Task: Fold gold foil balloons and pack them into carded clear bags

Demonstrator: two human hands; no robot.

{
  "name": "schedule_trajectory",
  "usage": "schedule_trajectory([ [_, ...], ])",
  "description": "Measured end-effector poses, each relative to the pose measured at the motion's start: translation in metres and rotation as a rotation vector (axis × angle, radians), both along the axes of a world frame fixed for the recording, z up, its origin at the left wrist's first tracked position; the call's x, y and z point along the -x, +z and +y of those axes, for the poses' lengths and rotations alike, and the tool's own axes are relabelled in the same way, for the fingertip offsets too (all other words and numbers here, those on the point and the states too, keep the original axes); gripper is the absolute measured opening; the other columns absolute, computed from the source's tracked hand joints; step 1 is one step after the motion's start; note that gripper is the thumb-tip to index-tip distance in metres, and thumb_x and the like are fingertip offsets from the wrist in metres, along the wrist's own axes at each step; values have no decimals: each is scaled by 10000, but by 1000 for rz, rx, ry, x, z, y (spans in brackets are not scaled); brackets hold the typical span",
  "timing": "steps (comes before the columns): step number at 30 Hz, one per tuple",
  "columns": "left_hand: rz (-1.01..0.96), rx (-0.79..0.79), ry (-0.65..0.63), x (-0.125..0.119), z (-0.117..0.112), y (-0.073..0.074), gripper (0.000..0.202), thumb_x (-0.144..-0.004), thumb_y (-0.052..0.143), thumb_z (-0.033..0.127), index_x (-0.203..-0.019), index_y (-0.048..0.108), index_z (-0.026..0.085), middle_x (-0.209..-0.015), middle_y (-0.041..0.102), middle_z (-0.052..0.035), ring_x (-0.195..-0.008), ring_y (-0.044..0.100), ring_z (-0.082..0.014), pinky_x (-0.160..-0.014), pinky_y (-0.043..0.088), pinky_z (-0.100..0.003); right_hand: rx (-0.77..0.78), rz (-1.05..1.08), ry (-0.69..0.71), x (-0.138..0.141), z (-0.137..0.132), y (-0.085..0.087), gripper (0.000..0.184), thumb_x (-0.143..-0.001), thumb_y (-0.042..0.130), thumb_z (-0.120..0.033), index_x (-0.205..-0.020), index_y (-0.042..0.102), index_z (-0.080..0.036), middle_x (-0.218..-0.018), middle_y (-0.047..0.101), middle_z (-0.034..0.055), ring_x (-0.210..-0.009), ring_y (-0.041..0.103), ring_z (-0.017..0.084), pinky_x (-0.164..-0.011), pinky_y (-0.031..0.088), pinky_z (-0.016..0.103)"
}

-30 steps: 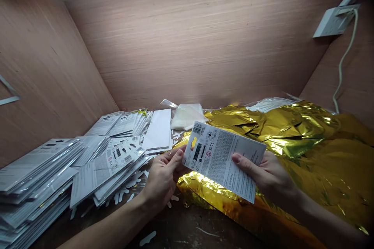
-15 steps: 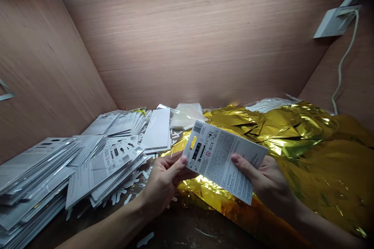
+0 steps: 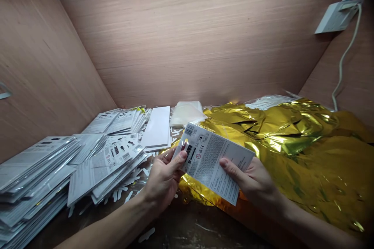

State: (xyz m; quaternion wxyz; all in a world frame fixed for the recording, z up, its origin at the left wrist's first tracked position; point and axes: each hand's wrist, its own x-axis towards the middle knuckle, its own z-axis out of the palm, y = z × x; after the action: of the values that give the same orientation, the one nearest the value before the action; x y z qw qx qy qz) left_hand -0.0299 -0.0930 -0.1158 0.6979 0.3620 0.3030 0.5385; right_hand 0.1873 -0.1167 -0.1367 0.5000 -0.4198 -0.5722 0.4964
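A white printed packaging card with a barcode, small symbols and a hang hole is tilted between my two hands above the gold foil. My left hand pinches its upper left end, thumb beside the hang hole, fingers mostly hidden behind. Shiny clear film shows around that hole. At the lower right end, my right hand grips the card with its thumb flat on the text and its fingers behind. Left of my hands lies a fanned pile of similar cards in clear sleeves.
Stacks of sleeved cards fill the left side. Blank white cards and translucent sheets lie at the back. Crumpled gold foil covers the right. White paper cutouts are scattered about. A socket box with a cable hangs on the right wall.
The card has moved slightly left and down with both hands. A clear film flap that stuck out beyond its top edge no longer shows there; film now glints over the hang hole.
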Motion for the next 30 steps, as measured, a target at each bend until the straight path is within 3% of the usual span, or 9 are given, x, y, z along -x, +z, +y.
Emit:
schedule_trajectory([
  [5, -13, 6, -61, -9, -6, -2, 385, -810, 868, 260, -1153, 772, 114, -1195, 766, -156, -1125, 720, -303, -1005, 588, -409, 10, 51, 8, 4, 0, 3, 413, -923, 705, -536, -1042, 755, -144, -909, 759, 96, -792, 730, 237, -676, 622, 309],
  [8, 3, 33, 12, -2, -1, 1, 379, -770, 897, 259, -1083, 786, 76, -1142, 777, -175, -1100, 729, -309, -1001, 593, -411, -25, 48, 40, -1, -1, 7, 398, -886, 743, -533, -858, 757, -135, -689, 717, 70, -589, 683, 192, -512, 559, 257],
  [11, 13, 30, 89, 3, 4, 1, 362, -763, 901, 269, -1035, 791, 56, -1120, 780, -184, -1096, 729, -302, -999, 591, -403, -75, 36, 7, -3, -2, 11, 378, -899, 740, -496, -752, 742, -148, -643, 718, 74, -534, 675, 172, -479, 542, 234],
  [15, 67, -18, -21, -7, -8, -5, 350, -854, 827, 311, -1103, 782, 69, -1190, 759, -186, -1173, 696, -303, -1081, 530, -430, -93, -17, -31, 2, -4, 14, 377, -936, 702, -485, -738, 745, -167, -657, 736, 84, -575, 707, 180, -515, 574, 233],
  [18, 149, -25, -71, -15, -19, -4, 356, -838, 840, 326, -1085, 789, 75, -1186, 763, -178, -1194, 687, -307, -1141, 474, -420, -89, -59, -49, 5, -5, 13, 384, -936, 695, -506, -751, 755, -175, -663, 736, 82, -585, 713, 185, -523, 582, 238],
  [24, -23, 79, 84, -6, -9, 11, 366, -822, 854, 324, -1057, 784, 52, -1135, 777, -191, -1165, 707, -317, -1057, 565, -433, -19, -67, -67, 0, -3, 7, 387, -918, 712, -523, -744, 753, -180, -686, 731, 72, -587, 713, 184, -511, 580, 235],
  [30, -65, 32, 103, -11, -10, 4, 396, -872, 812, 263, -1213, 738, 74, -1129, 783, -163, -1143, 723, -289, -1048, 575, -425, -41, -117, -68, 2, -5, 6, 410, -940, 680, -534, -736, 752, -186, -680, 727, 61, -593, 706, 181, -566, 600, 257],
])
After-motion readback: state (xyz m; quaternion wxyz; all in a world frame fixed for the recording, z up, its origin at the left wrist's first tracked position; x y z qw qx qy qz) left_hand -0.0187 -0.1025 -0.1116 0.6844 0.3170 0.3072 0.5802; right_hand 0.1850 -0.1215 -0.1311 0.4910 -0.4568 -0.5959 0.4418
